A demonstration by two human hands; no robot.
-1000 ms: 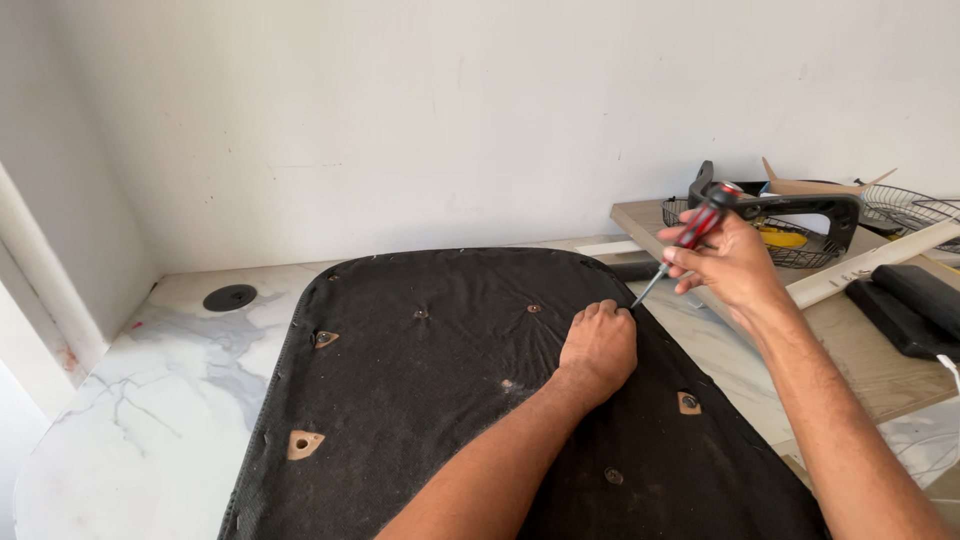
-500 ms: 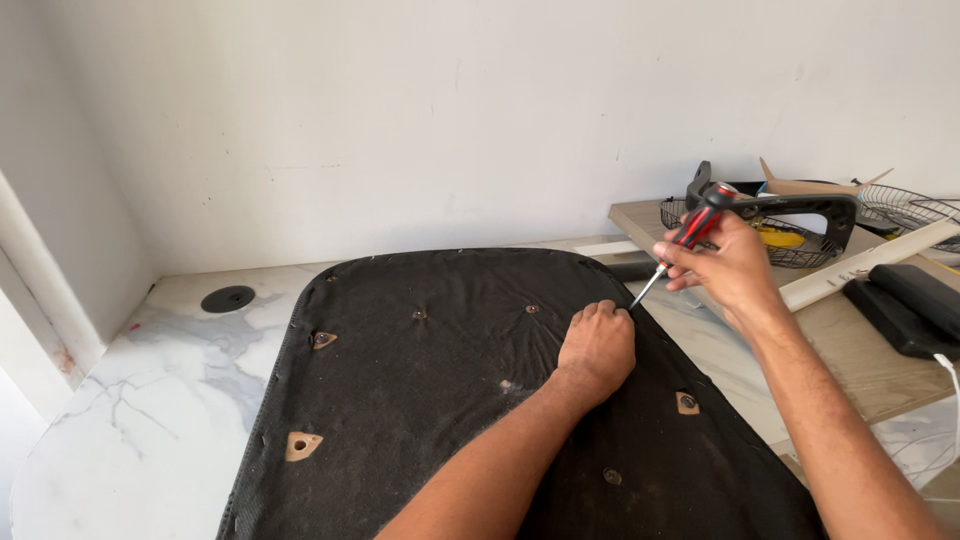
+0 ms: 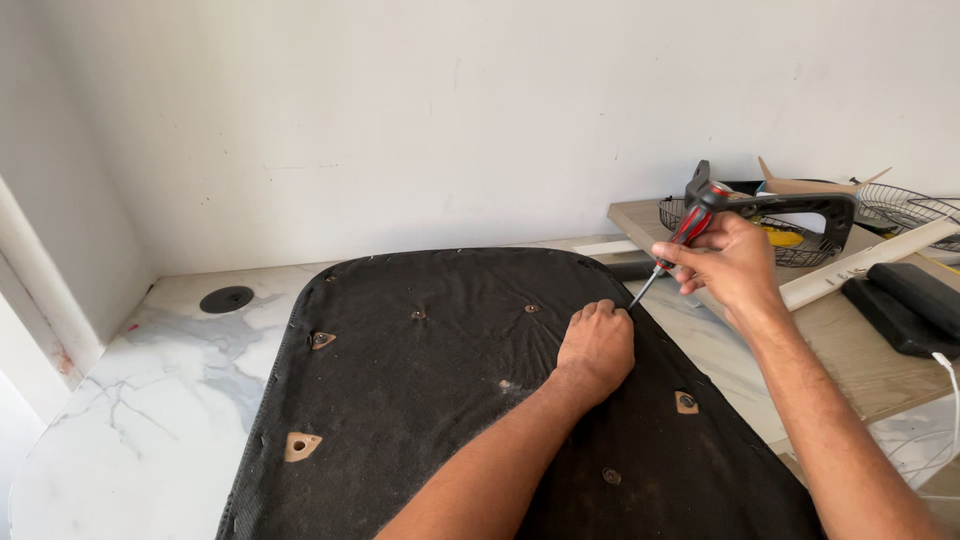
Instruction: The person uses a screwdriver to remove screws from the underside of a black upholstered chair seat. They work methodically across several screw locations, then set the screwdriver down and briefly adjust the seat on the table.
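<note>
Left hand (image 3: 597, 343) is fisted, pinching the right edge of the black fabric-covered seat panel (image 3: 450, 400) lying flat on the white marble counter (image 3: 150, 380). Right hand (image 3: 728, 262) grips the red-and-black screwdriver (image 3: 683, 236), tip near that edge. Fabric looks soft over a stiff board; best held by its rim. Black wire basket (image 3: 800, 245) behind holds something yellow.

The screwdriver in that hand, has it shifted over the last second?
Yes, slightly. The screwdriver has drifted left and a little up, away from the black bracket by the wall.
</note>
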